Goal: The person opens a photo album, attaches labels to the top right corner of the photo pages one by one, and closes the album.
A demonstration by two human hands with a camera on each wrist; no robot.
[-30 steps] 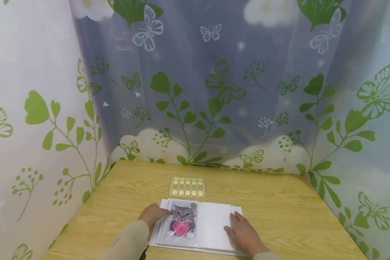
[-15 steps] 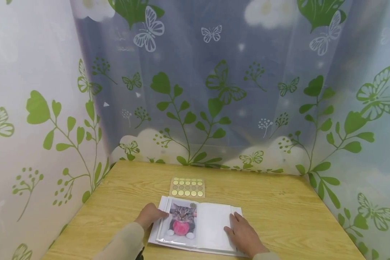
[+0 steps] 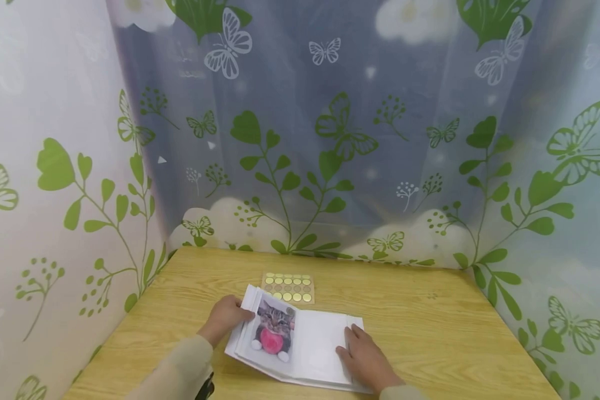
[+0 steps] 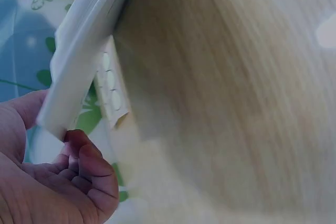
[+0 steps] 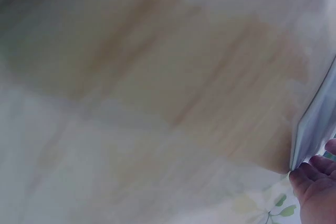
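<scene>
A white photo album (image 3: 317, 344) lies spread, its left half raised and tilted off the table. The left page has a clear sleeve with a photo of a cat and a pink ball (image 3: 274, 330); the right page is white. My left hand (image 3: 225, 316) grips the album's left edge, thumb on top. In the left wrist view, curled fingers (image 4: 89, 161) meet the corner from beneath. On the right edge, my right hand (image 3: 367, 358) holds the album, thumb over the white page. The right wrist view shows only part of that hand, beside the album's corner.
Behind the album, a card of round gold stickers (image 3: 300, 289) lies on the wooden table (image 3: 420, 311), partly covered by the raised left half. A curtain (image 3: 300, 166) printed with leaves and butterflies hangs around the table's back and sides.
The album's left half has risen and tilted up, with my left hand gripping it and moving up and left. The right hand and the album's right side have shifted slightly left.
</scene>
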